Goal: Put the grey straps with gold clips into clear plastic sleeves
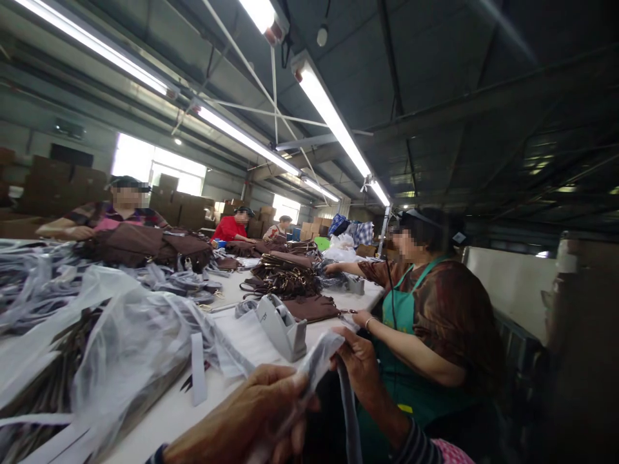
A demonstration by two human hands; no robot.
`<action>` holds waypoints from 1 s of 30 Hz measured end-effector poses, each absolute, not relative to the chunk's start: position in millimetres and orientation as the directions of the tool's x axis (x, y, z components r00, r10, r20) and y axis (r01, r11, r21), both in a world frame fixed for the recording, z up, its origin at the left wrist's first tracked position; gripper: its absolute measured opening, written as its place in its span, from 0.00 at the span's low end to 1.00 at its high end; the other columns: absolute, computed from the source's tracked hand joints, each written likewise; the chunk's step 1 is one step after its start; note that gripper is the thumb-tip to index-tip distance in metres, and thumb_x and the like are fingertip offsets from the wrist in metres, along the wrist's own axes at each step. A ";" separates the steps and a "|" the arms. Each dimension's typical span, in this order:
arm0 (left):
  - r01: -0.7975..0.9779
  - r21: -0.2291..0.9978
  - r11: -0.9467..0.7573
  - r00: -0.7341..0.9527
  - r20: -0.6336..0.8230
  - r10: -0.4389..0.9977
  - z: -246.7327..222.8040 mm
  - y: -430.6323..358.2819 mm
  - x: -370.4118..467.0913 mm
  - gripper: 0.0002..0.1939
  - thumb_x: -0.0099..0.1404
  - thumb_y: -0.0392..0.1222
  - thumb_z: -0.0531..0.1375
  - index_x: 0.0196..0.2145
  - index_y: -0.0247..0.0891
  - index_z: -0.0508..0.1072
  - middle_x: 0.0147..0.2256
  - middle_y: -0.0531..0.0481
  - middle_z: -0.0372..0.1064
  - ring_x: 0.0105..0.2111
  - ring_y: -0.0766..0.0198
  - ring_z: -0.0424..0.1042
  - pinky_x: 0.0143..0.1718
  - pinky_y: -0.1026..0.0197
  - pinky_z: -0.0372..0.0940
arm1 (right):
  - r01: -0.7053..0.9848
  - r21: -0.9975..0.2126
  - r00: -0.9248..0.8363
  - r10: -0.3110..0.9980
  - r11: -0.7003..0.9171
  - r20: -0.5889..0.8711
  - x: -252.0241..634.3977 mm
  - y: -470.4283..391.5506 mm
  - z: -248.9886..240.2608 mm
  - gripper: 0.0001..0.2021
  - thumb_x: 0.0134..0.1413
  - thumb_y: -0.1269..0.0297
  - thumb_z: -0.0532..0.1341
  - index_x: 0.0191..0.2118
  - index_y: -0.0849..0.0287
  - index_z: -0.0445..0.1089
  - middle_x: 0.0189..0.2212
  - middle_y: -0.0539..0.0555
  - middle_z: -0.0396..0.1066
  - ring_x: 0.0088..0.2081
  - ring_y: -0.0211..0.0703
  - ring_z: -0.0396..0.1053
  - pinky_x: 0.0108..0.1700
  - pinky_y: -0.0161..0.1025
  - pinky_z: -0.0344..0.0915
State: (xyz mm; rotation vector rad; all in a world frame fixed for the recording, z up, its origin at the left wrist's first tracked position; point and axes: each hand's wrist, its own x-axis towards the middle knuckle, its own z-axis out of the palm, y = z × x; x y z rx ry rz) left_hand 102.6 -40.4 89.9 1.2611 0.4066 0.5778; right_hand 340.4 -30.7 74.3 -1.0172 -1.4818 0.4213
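Observation:
Stretched between my two hands is a long, flat strap in translucent plastic wrap (319, 358). My left hand (256, 406) is closed on its lower part, thumb on top. My right hand (362, 366) pinches its upper end, and a grey length of it hangs down below that hand. Just beyond, a grey tape dispenser (285, 327) stands on the white table (225, 322). To the left lies a large clear plastic bag (130, 335) over a bundle of dark brown straps (43, 377). Beside it are a white strip (198, 370) and dark-tipped snips (187, 383), partly hidden.
At my right, a co-worker in a green apron (401, 316) reaches over the table towards a brown pouch (312, 308). Stacked brown bags (285, 274) and wrapped grey straps (39, 274) cover much of the tabletop. Several other people work farther back, near cardboard boxes (62, 187).

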 end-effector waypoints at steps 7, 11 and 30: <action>-0.160 0.945 0.284 0.856 -0.010 0.517 74.1 -54.6 116.2 0.22 0.61 0.59 0.70 0.37 0.33 0.80 0.23 0.52 0.67 0.21 0.71 0.57 0.21 0.69 0.47 | 0.287 -0.794 0.081 0.812 0.536 0.578 338.4 -44.3 63.3 0.24 0.61 0.41 0.62 0.37 0.60 0.77 0.18 0.47 0.66 0.19 0.36 0.63 0.24 0.32 0.57; -0.217 0.963 0.156 0.810 0.089 0.579 80.3 -59.7 113.1 0.27 0.68 0.65 0.61 0.37 0.35 0.78 0.19 0.58 0.57 0.19 0.72 0.49 0.21 0.68 0.43 | 0.204 -0.828 0.045 0.840 0.522 0.540 328.2 -49.0 46.2 0.26 0.61 0.38 0.61 0.34 0.60 0.75 0.19 0.48 0.67 0.20 0.35 0.63 0.25 0.31 0.56; -0.354 0.864 0.358 0.739 0.024 0.673 86.6 -57.9 115.1 0.21 0.61 0.56 0.71 0.28 0.33 0.75 0.20 0.51 0.69 0.14 0.76 0.55 0.15 0.72 0.47 | 0.148 -0.864 0.125 0.858 0.481 0.499 311.0 -40.2 22.8 0.28 0.61 0.37 0.61 0.31 0.62 0.72 0.20 0.47 0.65 0.21 0.33 0.61 0.24 0.31 0.56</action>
